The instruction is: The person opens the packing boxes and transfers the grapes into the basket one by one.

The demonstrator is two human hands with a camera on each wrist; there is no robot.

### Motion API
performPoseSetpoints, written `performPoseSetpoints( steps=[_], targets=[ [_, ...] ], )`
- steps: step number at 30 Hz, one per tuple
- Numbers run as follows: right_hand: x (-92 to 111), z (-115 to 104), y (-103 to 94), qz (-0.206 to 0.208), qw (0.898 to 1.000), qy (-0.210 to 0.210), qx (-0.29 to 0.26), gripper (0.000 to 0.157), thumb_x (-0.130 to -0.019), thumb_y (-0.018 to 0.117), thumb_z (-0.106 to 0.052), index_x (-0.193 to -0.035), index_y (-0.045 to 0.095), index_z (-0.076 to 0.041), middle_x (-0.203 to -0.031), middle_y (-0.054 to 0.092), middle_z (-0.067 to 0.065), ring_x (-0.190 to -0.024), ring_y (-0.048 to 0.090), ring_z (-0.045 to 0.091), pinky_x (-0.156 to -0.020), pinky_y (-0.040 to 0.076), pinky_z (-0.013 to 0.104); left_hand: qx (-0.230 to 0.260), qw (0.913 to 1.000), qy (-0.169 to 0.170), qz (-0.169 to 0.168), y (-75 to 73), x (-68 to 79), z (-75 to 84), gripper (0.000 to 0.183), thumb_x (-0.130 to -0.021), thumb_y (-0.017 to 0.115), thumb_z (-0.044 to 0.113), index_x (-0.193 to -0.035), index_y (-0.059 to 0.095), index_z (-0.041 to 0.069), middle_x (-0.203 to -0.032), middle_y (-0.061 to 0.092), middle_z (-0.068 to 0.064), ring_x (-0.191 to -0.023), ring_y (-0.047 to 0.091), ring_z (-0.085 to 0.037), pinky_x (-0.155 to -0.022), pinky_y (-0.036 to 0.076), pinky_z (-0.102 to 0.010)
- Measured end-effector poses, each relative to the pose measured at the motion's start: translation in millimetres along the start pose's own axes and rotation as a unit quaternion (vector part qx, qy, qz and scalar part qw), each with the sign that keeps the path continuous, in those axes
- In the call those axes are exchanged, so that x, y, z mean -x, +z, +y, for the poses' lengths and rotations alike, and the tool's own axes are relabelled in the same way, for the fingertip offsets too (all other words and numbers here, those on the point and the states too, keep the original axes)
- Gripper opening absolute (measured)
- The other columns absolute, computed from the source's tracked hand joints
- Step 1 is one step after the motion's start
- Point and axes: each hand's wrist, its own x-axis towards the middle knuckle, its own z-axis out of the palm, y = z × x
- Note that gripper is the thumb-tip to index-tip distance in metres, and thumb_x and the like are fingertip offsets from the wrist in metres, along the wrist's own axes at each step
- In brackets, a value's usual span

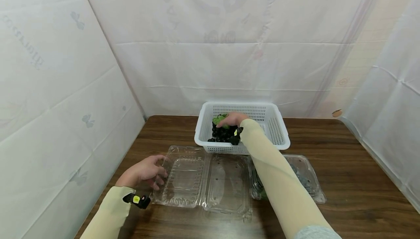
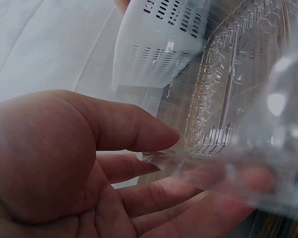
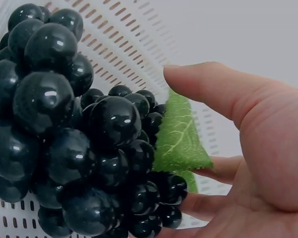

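Note:
A bunch of dark grapes with a green leaf lies in the white slotted basket. My right hand reaches in over the basket's front rim. In the right wrist view its thumb is spread from the fingers, with the tip right at the leaf; the other fingertips pass behind leaf and grapes. A clear plastic clamshell container lies unfolded in front of the basket. At its left edge, my left hand pinches the rim, thumb above and fingers showing through the plastic below.
Right of the unfolded clamshell, a second clear container with dark contents stands partly under my right forearm. All stand on a dark wooden table. White sheeting hangs behind the table and at both sides.

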Motion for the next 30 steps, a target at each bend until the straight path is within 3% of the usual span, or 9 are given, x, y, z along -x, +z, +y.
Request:
performPoseSetpoints(
  steps=[8, 12, 15, 18, 20, 22, 25, 27, 30],
  targets=[
    [10, -2, -5.9, 0.004, 0.999, -0.004, -0.033, 0.093, -0.092, 0.07, -0.053, -0.163, 0.027, -0.011, -0.17, 0.023, 0.013, -0.147, 0.04, 0.037, -0.106, 0.051, 0.05, -0.01, 0.9997, 0.023, -0.004, -3.6, -1.9, 1.6, 0.054, -0.101, 0.056, 0.004, -0.152, 0.037, -0.004, -0.108, 0.067, -0.025, -0.073, 0.07, -0.029, -0.062, 0.062, -0.044],
    [17, -1, -7.6, 0.009, 0.998, -0.018, -0.061, 0.087, -0.093, 0.07, -0.051, -0.162, 0.031, -0.014, -0.166, 0.033, 0.011, -0.102, 0.058, 0.026, -0.078, 0.054, 0.038, -0.021, 0.9995, 0.022, -0.001, -6.5, -1.8, 2.1, 0.054, -0.101, 0.055, 0.004, -0.151, 0.037, -0.005, -0.107, 0.069, -0.023, -0.074, 0.071, -0.028, -0.063, 0.062, -0.043],
    [23, 0, -8.2, 0.015, 0.996, -0.036, -0.083, 0.082, -0.094, 0.071, -0.049, -0.16, 0.036, -0.013, -0.161, 0.041, 0.01, -0.074, 0.04, 0.019, -0.067, 0.045, 0.037, -0.019, 0.9995, 0.024, 0.0, -8.9, -1.6, 3.0, 0.052, -0.101, 0.055, 0.004, -0.15, 0.039, -0.005, -0.103, 0.069, -0.023, -0.072, 0.071, -0.028, -0.062, 0.062, -0.042],
    [30, 2, -8.9, 0.017, 0.993, -0.051, -0.101, 0.078, -0.095, 0.071, -0.046, -0.158, 0.039, -0.012, -0.16, 0.043, 0.01, -0.076, 0.042, 0.02, -0.077, 0.05, 0.042, -0.006, 0.9996, 0.027, -0.005, -10.9, -1.9, 3.6, 0.053, -0.1, 0.055, 0.002, -0.149, 0.038, -0.006, -0.1, 0.068, -0.023, -0.069, 0.068, -0.027, -0.06, 0.06, -0.042],
    [34, 2, -9.3, 0.019, 0.992, -0.061, -0.11, 0.077, -0.095, 0.071, -0.045, -0.157, 0.041, -0.011, -0.162, 0.041, 0.01, -0.097, 0.053, 0.022, -0.093, 0.053, 0.047, 0.003, 0.9995, 0.029, -0.007, -12.0, -2.3, 4.0, 0.053, -0.1, 0.055, 0.0, -0.149, 0.036, -0.006, -0.099, 0.067, -0.024, -0.067, 0.066, -0.026, -0.059, 0.059, -0.042],
    [37, 3, -10.3, 0.021, 0.992, -0.066, -0.109, 0.076, -0.095, 0.071, -0.045, -0.156, 0.042, -0.011, -0.163, 0.039, 0.01, -0.119, 0.054, 0.026, -0.103, 0.052, 0.052, 0.003, 0.9995, 0.031, -0.006, -12.9, -2.8, 4.4, 0.054, -0.099, 0.054, -0.001, -0.149, 0.035, -0.005, -0.098, 0.065, -0.023, -0.066, 0.064, -0.026, -0.059, 0.059, -0.041],
    [41, 5, -12.3, 0.025, 0.992, -0.071, -0.104, 0.074, -0.095, 0.071, -0.046, -0.155, 0.043, -0.013, -0.163, 0.039, 0.009, -0.129, 0.052, 0.03, -0.104, 0.052, 0.054, -0.006, 0.9995, 0.031, 0.005, -13.2, -3.2, 5.6, 0.053, -0.098, 0.055, -0.003, -0.148, 0.037, -0.005, -0.097, 0.065, -0.022, -0.068, 0.065, -0.026, -0.059, 0.06, -0.041],
    [45, 6, -14.1, 0.026, 0.992, -0.075, -0.101, 0.073, -0.095, 0.071, -0.046, -0.155, 0.044, -0.013, -0.162, 0.039, 0.009, -0.12, 0.054, 0.029, -0.099, 0.053, 0.052, -0.009, 0.9995, 0.028, 0.012, -12.8, -3.5, 6.1, 0.054, -0.097, 0.057, -0.005, -0.148, 0.04, -0.004, -0.097, 0.064, -0.022, -0.068, 0.065, -0.026, -0.06, 0.06, -0.042],
    [52, 7, -16.2, 0.024, 0.99, -0.083, -0.109, 0.072, -0.095, 0.071, -0.044, -0.154, 0.044, -0.013, -0.158, 0.044, 0.008, -0.091, 0.051, 0.021, -0.085, 0.05, 0.048, -0.011, 0.9995, 0.025, 0.018, -12.0, -4.1, 6.1, 0.055, -0.095, 0.059, -0.005, -0.147, 0.041, -0.004, -0.098, 0.064, -0.022, -0.069, 0.065, -0.027, -0.061, 0.061, -0.042]
  ],
)
